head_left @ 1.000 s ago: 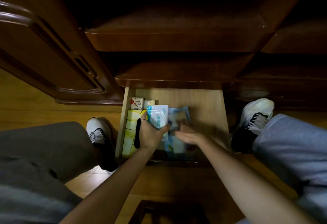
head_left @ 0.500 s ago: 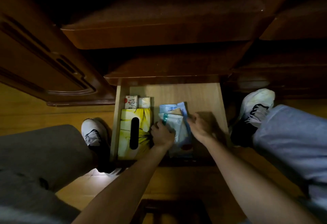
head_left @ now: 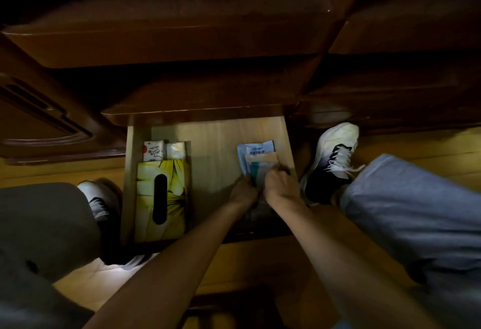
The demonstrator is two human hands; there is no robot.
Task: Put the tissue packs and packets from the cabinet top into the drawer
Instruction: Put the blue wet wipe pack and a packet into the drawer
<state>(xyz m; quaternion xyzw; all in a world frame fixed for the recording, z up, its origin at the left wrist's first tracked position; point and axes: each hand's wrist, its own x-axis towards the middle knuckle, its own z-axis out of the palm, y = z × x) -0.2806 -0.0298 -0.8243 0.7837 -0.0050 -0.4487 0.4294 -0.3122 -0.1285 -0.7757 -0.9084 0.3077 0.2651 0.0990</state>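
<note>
A: Where are the packets (head_left: 256, 158)?
B: In the drawer (head_left: 213, 146), right of centre, by its right wall. Left hand (head_left: 243, 193) and right hand (head_left: 279, 185) are curled shut on them.
A: What could go wrong?
B: They're slippery. They could slide apart or bunch up against the wall.
A: And the room?
B: Dark. Wood floor (head_left: 429, 144), yellow tissue box (head_left: 161, 198) at left.

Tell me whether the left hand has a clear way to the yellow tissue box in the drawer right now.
Probably yes. The left hand is busy on the stack of packets at the drawer's right side, but only bare drawer floor lies between it and the yellow tissue box. It would have to release its grip first.
</note>
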